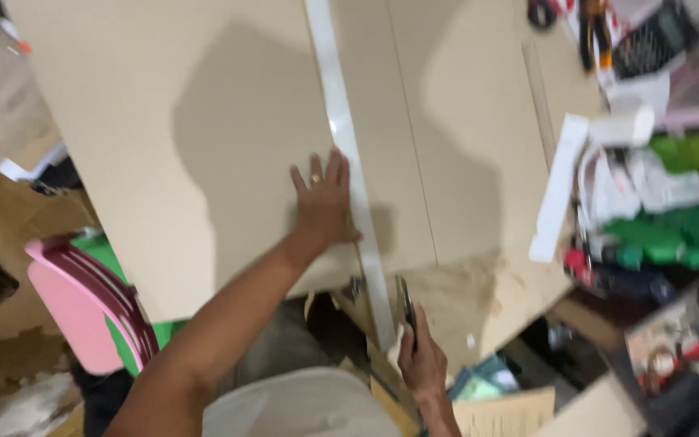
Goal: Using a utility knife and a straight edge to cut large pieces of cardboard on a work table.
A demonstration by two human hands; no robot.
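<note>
Fingers of my left hand (323, 197) spread flat on the beige board (180, 137) beside the white edge strip (348, 137); right hand (419, 356) grips a dark tool (404, 306), probably a cutter.

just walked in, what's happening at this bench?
A person is working on a large tan board laid flat on a cluttered bench. The left hand presses flat on the board, right beside a long white edge strip running along its edge. The right hand grips a dark, narrow tool at the near end of the strip; the blur hides what kind it is. A second tan panel lies beyond the strip, and a pink chair stands lower left.
</note>
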